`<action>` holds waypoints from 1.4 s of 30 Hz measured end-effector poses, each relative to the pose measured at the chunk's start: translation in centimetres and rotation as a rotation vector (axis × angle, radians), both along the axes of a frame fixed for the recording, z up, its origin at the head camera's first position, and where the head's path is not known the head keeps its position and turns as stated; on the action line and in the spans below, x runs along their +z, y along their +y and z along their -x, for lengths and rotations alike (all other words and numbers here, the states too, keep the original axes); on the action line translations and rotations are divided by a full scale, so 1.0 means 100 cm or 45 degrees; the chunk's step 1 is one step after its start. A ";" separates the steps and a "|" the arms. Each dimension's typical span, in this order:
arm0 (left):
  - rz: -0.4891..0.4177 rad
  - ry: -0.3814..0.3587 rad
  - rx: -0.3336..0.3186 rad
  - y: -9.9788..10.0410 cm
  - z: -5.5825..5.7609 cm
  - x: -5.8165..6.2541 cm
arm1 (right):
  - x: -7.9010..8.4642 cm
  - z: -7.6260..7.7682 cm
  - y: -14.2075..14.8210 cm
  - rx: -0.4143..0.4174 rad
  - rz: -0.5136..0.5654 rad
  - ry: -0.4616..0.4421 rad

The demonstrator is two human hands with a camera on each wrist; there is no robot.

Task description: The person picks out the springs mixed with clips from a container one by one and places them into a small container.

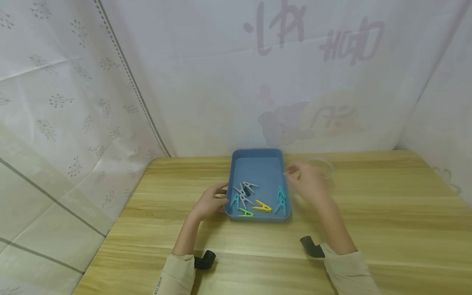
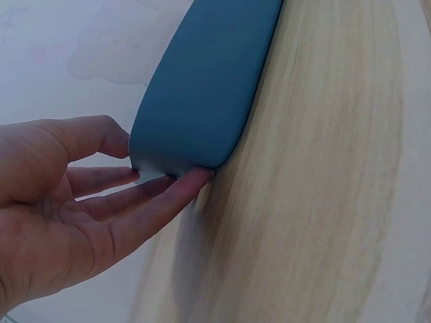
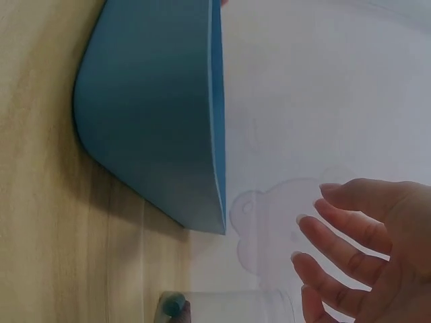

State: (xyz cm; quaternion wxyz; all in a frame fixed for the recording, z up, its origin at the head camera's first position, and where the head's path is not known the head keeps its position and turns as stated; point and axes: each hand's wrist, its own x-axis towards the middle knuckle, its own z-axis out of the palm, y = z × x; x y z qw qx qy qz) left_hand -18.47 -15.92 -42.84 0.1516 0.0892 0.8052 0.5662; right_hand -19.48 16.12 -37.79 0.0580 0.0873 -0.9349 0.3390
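Observation:
A blue rectangular tray [image 1: 258, 168] stands on the table. Plastic clothespins lie inside it: several grey and teal ones [image 1: 281, 200], a yellow one [image 1: 262, 206], a green one [image 1: 246, 212] and a dark one [image 1: 247, 191]. My left hand [image 1: 211, 201] touches the tray's left side near the front corner, its fingertips spread down the outer wall. My right hand [image 1: 307, 180], blurred in the head view, is beside the tray's right rim. In the right wrist view its fingers [image 3: 343, 249] are loosely bent, with nothing between them.
A clear round container [image 3: 236, 306] stands to the right of the tray, partly behind my right hand, with something teal and something dark in it. A pale printed curtain [image 1: 206, 82] hangs behind the wooden table [image 1: 387, 205]. A black fitting [image 1: 312, 247] is on each wrist.

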 end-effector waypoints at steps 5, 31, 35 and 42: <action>0.005 0.002 0.000 0.000 0.000 0.000 | -0.001 0.004 -0.004 0.064 -0.030 -0.011; -0.009 0.004 -0.006 0.000 0.000 0.000 | -0.006 0.027 -0.052 0.473 -0.144 -0.177; -0.009 0.002 -0.011 0.000 0.001 -0.001 | -0.007 0.029 -0.059 0.507 -0.136 -0.223; -0.011 -0.002 -0.011 0.000 0.001 -0.001 | -0.010 0.032 -0.069 0.536 -0.151 -0.271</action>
